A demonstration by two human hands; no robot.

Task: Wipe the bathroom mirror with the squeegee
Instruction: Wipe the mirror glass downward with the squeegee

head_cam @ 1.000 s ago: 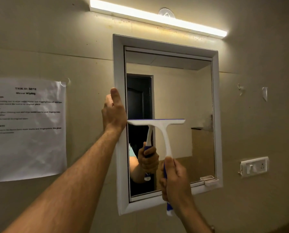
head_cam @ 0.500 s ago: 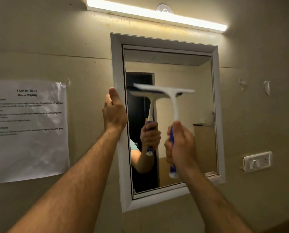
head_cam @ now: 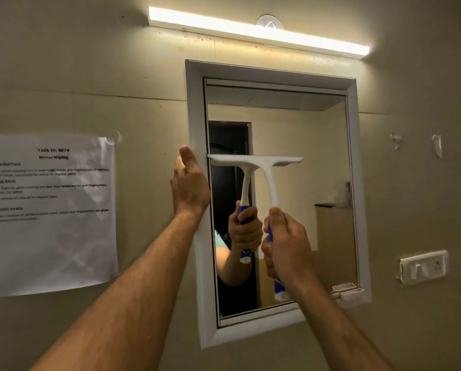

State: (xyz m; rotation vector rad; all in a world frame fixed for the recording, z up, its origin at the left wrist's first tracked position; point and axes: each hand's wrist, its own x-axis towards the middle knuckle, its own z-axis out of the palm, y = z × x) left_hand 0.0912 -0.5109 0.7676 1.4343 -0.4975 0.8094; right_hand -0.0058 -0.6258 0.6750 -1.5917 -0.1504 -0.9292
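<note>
A right hand (head_cam: 288, 245) grips a squeegee (head_cam: 261, 172), blade against the mirror (head_cam: 304, 162) by its left edge; the left hand (head_cam: 189, 186) clasps the frame (head_cam: 195, 103). Wall notice (head_cam: 50, 210): "Mirror Wiping."

Two hands, left (head_cam: 189, 187) and right (head_cam: 286, 243), one squeegee (head_cam: 261, 172) and one mirror (head_cam: 328, 162) in a single white frame (head_cam: 194, 103). One light bar (head_cam: 256, 32) glows above; one paper sheet (head_cam: 50, 212) hangs on the wall, and one switch plate (head_cam: 423, 266) sits at right.
</note>
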